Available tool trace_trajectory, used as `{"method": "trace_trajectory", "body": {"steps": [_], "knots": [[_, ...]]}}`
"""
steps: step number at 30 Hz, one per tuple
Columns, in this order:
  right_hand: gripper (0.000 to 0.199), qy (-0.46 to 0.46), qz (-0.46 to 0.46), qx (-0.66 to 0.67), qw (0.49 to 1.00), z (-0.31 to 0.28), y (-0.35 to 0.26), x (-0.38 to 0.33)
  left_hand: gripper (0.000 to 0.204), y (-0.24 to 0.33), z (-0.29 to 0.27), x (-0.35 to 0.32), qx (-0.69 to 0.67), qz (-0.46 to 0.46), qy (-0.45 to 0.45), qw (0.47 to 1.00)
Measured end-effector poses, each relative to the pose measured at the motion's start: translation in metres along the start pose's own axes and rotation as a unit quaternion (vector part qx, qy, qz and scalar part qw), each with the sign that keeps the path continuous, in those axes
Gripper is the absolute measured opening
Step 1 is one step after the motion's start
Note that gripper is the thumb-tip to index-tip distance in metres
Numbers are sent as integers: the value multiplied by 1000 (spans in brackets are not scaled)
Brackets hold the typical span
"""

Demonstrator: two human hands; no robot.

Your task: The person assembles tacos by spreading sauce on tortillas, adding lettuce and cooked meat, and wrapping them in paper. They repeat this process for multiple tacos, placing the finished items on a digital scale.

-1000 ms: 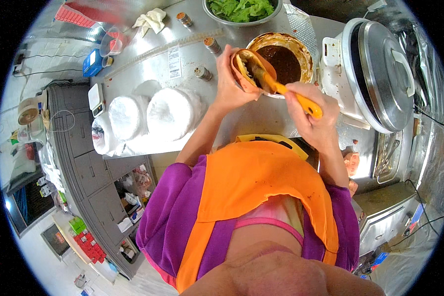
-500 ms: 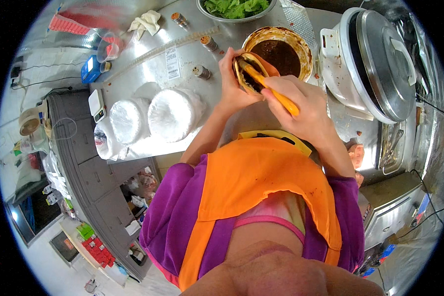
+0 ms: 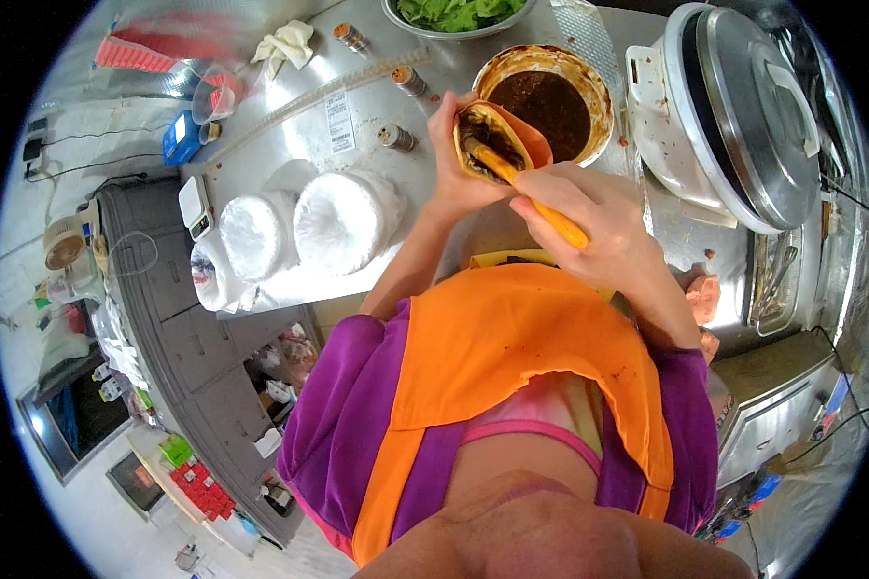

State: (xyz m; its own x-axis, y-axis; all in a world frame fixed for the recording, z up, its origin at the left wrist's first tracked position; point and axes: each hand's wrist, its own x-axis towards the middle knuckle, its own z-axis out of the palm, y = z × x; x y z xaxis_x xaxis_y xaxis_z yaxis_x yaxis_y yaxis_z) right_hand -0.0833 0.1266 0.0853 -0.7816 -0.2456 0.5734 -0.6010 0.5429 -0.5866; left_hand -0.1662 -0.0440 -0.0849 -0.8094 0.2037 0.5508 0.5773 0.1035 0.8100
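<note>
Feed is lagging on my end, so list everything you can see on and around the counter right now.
Flatbread: one, tan with dark filling, cupped in left hand.
Spoon: one, orange, in right hand, tip in the filling.
Sauce bowl: one, brown-smeared rim, behind the hands.
Greens bowl: one, metal rim, top edge.
Rice cooker: one, white and steel, right.
Shaker bottles: three, small, left of sauce bowl.
White stacks: three, counter's left.
Cloth: one, cream, top left.
Left hand: one.
Right hand: one.
</note>
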Motion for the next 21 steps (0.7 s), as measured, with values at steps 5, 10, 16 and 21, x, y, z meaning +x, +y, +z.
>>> {"method": "trace_trajectory", "body": {"steps": [5,10,16,21], "knots": [[31,13,-16,43,999,-7,-4,-3,135,-4,-5,3,57,48,24,997],[31,64,-34,24,997,-11,-2,-6,135,9,-10,10,130,41,3,991],[31,23,-7,9,1000,3,17,3,138,8,-12,8,167,61,-23,984],[26,158,83,72,981,-16,22,-10,139,9,-21,-4,45,-45,14,998]]}}
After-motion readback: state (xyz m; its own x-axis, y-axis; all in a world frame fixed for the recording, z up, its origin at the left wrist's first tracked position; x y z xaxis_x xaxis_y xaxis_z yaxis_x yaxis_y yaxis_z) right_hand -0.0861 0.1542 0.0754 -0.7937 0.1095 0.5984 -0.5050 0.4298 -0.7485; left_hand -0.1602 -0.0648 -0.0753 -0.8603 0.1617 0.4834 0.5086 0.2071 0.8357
